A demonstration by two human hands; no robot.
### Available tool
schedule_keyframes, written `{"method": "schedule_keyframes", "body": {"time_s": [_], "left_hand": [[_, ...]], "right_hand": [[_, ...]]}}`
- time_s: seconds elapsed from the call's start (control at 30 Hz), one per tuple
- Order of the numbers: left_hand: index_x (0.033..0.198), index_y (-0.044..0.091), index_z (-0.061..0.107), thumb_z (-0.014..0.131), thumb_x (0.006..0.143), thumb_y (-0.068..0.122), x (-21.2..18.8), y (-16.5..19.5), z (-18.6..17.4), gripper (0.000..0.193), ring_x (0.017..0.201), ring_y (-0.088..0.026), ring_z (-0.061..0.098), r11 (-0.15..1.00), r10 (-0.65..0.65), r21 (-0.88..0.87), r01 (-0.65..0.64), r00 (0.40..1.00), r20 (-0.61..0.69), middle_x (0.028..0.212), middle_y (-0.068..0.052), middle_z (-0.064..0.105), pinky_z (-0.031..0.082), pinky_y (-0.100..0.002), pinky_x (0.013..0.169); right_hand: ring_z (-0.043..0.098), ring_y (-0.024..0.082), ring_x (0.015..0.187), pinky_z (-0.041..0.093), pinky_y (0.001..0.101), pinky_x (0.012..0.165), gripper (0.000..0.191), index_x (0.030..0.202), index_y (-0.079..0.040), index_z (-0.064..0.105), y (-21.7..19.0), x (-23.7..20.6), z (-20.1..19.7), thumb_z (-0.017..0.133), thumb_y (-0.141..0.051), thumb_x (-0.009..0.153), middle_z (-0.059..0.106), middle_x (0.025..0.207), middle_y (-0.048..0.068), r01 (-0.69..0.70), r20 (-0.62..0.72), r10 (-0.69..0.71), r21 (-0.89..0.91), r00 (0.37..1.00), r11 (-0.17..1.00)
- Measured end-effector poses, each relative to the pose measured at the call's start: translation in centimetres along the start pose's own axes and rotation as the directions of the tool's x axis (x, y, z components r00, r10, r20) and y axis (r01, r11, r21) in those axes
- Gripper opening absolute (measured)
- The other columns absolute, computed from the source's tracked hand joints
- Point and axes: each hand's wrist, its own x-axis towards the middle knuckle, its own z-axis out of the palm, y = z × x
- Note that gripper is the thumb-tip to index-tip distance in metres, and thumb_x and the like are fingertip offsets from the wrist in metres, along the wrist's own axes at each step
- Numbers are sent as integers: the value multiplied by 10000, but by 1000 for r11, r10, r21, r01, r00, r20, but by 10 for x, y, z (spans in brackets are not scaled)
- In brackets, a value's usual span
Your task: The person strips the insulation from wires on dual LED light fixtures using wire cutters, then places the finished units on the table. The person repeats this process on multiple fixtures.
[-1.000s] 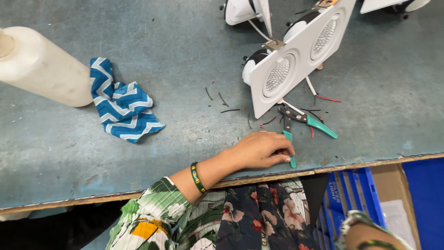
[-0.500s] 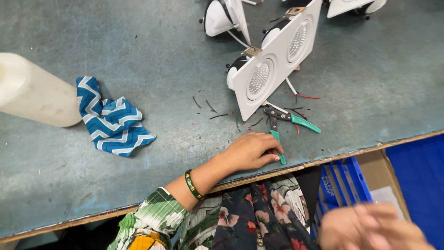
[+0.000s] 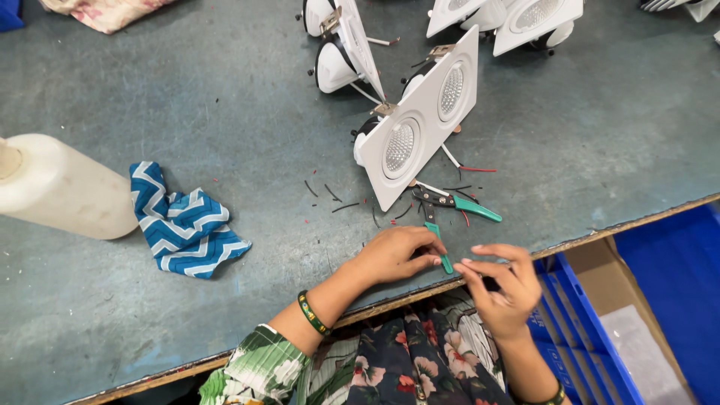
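The green-handled pliers (image 3: 448,208) lie on the grey-blue table (image 3: 225,112) close to its near edge, handles spread, one pointing right and the other running down toward the edge. The left hand (image 3: 396,253) rests flat on the table just left of that lower handle, fingers curled loosely with the fingertips at the handle; whether it grips the handle cannot be told. The right hand (image 3: 499,285) hovers at the near edge just right of the handle's end, thumb and forefinger pinched together; nothing can be made out between them. The two hands are near each other but not touching.

Just behind the pliers leans a white twin-lamp downlight fitting (image 3: 420,124), tilted on its edge, with short wire offcuts (image 3: 337,201) scattered on the table before it. More white lamp fittings (image 3: 517,16) sit toward the far edge. A blue-and-white zigzag cloth (image 3: 184,225) lies crumpled further left, and a pale plastic bottle (image 3: 64,187) lies on its side at the left edge. Below the near edge, to the right, stands a blue crate (image 3: 592,330)
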Motion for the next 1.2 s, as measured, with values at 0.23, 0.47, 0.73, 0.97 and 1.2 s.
{"method": "schedule_keyframes", "body": {"time_s": [0.23,0.47,0.73,0.97,1.2], "left_hand": [[1051,116,708,714,923,259,2,2,-3,192,887,-285,704,998,-19,58,18,1000,16,958,-90,718,534,-407,746],[1049,131,703,698,922,270,3,2,-3,189,893,-267,701,999,-21,39,20,1000,17,950,-70,709,536,-408,751],[983,134,733,711,907,254,4,10,-10,144,819,-229,692,994,6,105,1,998,-65,1047,-13,684,552,-353,684],[1029,126,712,703,899,144,27,19,-24,131,948,-229,694,984,65,178,-31,981,-185,1092,-18,658,572,-349,753],[996,94,726,737,832,175,72,-21,-6,182,1007,-276,638,751,177,660,-9,966,-188,1013,-68,648,459,-435,951]], "right_hand": [[655,220,968,477,332,861,168,916,-68,761,12,17,19,840,-63,768,719,1055,61,98,57,-95,-58,994,993],[657,227,1077,440,345,970,119,1041,-102,762,33,18,25,710,-161,951,735,1142,42,-26,104,39,-122,994,992],[255,415,1508,109,632,1156,792,1507,-52,436,59,13,31,511,-607,947,311,1618,238,30,352,130,-414,927,910],[267,396,1505,128,646,1155,865,1505,-87,440,58,9,33,585,-650,863,305,1623,228,58,354,129,-472,926,880],[270,387,1491,148,639,1139,894,1465,-87,478,48,11,39,686,-626,782,309,1602,233,78,350,141,-542,926,836]]}}
